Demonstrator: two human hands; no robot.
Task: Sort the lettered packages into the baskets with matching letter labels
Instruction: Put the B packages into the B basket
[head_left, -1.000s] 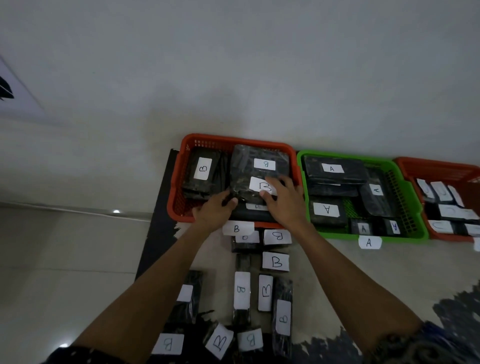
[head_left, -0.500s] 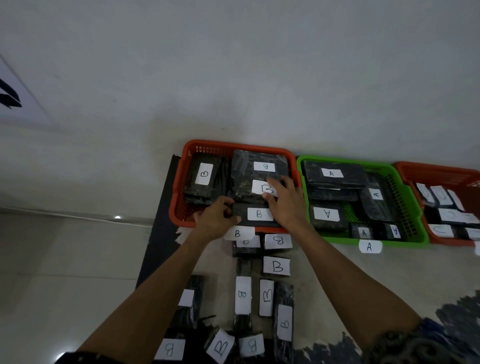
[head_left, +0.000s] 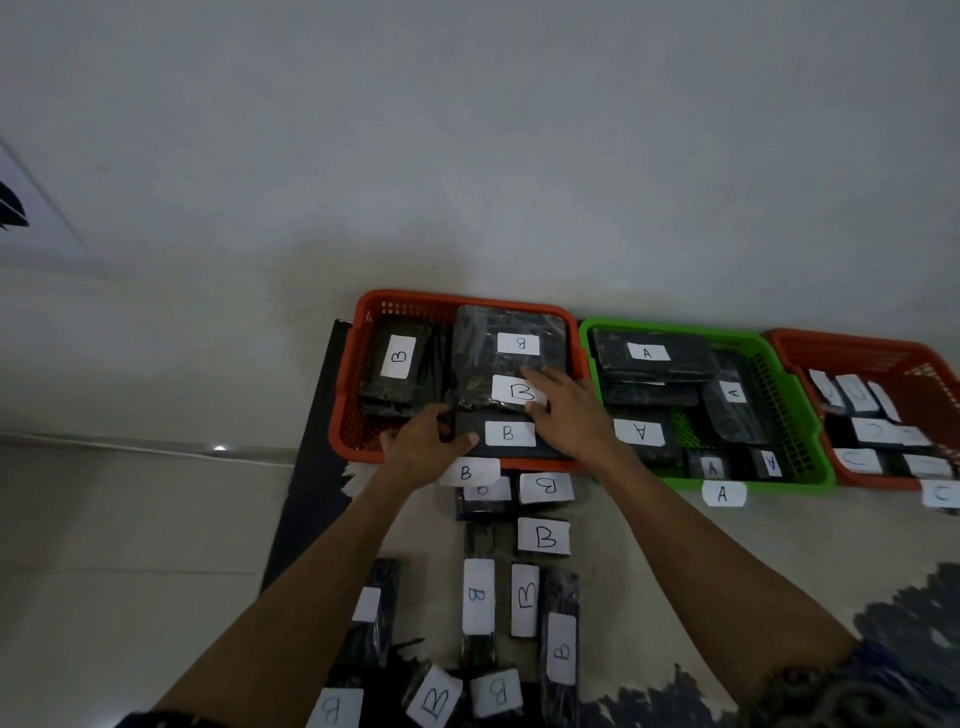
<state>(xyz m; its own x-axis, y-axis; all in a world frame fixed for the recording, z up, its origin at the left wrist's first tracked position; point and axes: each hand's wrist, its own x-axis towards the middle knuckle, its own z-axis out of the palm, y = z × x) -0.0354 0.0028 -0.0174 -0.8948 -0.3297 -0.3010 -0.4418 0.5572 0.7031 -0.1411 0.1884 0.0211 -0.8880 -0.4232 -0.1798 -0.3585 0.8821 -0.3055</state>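
Observation:
The orange B basket (head_left: 347, 415) stands against the wall and holds several black packages with white B labels. At its front edge lies a long black B package (head_left: 511, 434). My left hand (head_left: 423, 449) grips that package's left end. My right hand (head_left: 569, 415) lies over its right end, fingers reaching onto a larger B package (head_left: 506, 358) behind it. Several more B packages (head_left: 543, 535) lie on the floor in front of the basket. The green A basket (head_left: 795, 415) to the right holds A packages.
A second orange basket (head_left: 852, 348) at far right holds white-labelled packages. Paper tags B (head_left: 467, 473) and A (head_left: 723, 493) lie before their baskets. A dark mat edge (head_left: 306, 493) runs left of the B basket. The wall rises right behind the baskets.
The long B package has come down to the front of the B basket, its label now showing. My hands shifted slightly toward me with it.

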